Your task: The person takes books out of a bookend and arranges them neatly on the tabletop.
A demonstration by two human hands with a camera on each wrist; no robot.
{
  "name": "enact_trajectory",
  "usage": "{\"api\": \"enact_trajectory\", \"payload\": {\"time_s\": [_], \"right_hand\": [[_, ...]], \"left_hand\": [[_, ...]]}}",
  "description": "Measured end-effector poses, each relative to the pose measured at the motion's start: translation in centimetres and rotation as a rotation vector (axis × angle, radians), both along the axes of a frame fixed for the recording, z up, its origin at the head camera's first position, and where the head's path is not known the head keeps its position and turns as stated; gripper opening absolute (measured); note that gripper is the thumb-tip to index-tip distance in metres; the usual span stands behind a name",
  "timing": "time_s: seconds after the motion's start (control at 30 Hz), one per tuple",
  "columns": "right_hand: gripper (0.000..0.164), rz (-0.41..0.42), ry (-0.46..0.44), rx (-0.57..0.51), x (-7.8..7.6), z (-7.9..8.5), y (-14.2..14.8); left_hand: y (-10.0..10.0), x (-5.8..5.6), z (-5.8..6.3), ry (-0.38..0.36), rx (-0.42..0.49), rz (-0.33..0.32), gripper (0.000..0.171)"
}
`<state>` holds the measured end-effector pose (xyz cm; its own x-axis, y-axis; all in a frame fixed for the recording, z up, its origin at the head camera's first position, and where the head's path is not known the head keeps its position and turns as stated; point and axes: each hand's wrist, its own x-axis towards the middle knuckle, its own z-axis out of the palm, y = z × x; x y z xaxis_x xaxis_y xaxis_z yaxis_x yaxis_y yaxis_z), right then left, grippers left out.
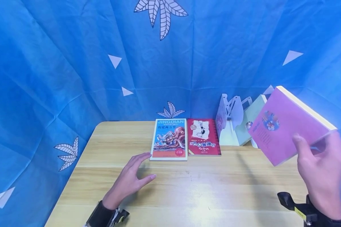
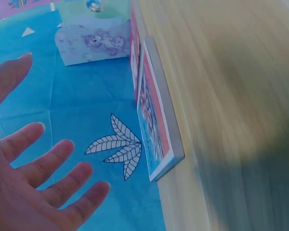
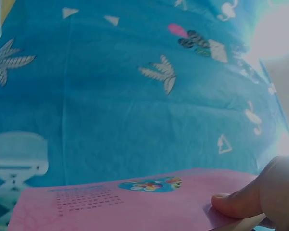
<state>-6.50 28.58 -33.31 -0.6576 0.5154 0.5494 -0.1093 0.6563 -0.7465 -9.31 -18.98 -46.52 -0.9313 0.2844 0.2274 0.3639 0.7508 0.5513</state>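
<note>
My right hand (image 1: 324,162) grips a pink book (image 1: 281,129) by its right-hand edge, thumb on the cover, and holds it tilted above the table at the right. In the right wrist view the thumb (image 3: 241,199) presses on the pink cover (image 3: 159,204). My left hand (image 1: 130,178) hovers with fingers spread near the lower left corner of a blue book with an octopus cover (image 1: 170,138), holding nothing. Beside that book lies a red diary book (image 1: 203,138). A pale green book (image 1: 250,118) leans in a white book rack (image 1: 225,137), partly hidden by the pink book.
The wooden table (image 1: 187,189) ends at a blue patterned cloth (image 1: 147,78) hanging behind and at both sides. The rack, with a decorated end panel (image 2: 96,43), stands at the table's back right, right of the red book.
</note>
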Motion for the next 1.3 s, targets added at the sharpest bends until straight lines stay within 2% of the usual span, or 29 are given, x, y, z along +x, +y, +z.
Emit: {"api": "enact_trajectory", "payload": {"time_s": [0.2,0.4,0.6,0.9,1.13,1.3], "right_hand": [[0.048,0.064,-0.057,-0.077,0.7,1.0,-0.4],[0.048,0.143,-0.084,-0.134,1.2,1.0,-0.9],[0.051,0.19,-0.145,-0.139,1.6,0.8,-1.9],[0.051,0.342,-0.195,-0.044,2.2,-0.3,-4.3],[0.05,0.457,-0.179,0.0,2.3,-1.4,-5.8],[0.051,0.563,-0.145,0.002,2.2,-1.9,-7.0]], "left_hand": [[0.3,0.4,0.5,-0.084,0.047,0.028,0.083],[0.9,1.0,1.7,-0.187,0.195,-0.004,0.087],[1.4,1.3,2.7,-0.165,0.258,-0.069,0.091],[2.1,1.5,3.5,-0.155,0.319,-0.172,0.1],[2.5,2.0,4.0,-0.159,0.346,-0.241,0.106],[2.6,2.4,4.2,-0.176,0.413,-0.297,0.108]]}}
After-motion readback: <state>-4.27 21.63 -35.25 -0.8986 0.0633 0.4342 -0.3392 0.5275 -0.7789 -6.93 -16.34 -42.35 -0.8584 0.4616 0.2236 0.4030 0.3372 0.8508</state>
